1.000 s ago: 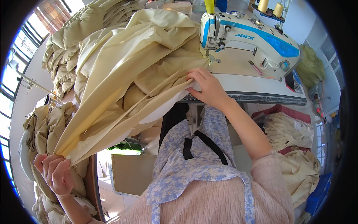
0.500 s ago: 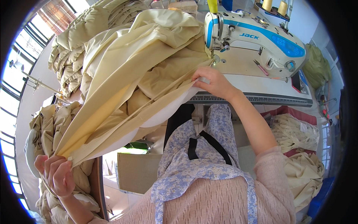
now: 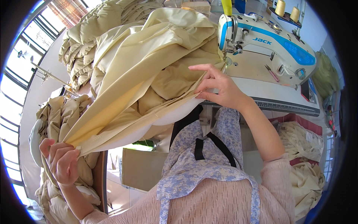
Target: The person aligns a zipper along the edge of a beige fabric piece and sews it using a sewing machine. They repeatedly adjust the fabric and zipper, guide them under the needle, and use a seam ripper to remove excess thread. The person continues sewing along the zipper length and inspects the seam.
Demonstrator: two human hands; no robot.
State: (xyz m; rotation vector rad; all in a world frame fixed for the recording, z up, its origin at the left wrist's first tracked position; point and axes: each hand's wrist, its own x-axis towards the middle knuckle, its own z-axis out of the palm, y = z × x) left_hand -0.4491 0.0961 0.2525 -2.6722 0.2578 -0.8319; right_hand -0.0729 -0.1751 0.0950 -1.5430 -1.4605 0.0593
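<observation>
A large beige fabric piece [image 3: 123, 80] stretches from the sewing machine [image 3: 266, 41] toward the lower left, its white underside showing along the near edge. My left hand [image 3: 62, 161] pinches its far-left corner, pulling the edge taut. Along that same edge, close to the machine's needle, my right hand [image 3: 222, 87] pinches the cloth between thumb and a finger, with the index finger stretched out to the left. The fabric's right end lies by the needle area; whether it is under the presser foot I cannot tell.
Puffy beige quilted garments [image 3: 80, 48] are heaped at the back left, more beige cloth [image 3: 61, 119] at the left. Thread snips [image 3: 272, 72] lie on the machine table. Thread cones [image 3: 280, 7] stand at the back right. A cardboard box [image 3: 143, 168] sits below, and bagged cloth [image 3: 300, 138] at right.
My right hand has shifted down along the fabric edge, and its index finger has lifted and extended. The left hand keeps its pinch. The whole view has shifted slightly.
</observation>
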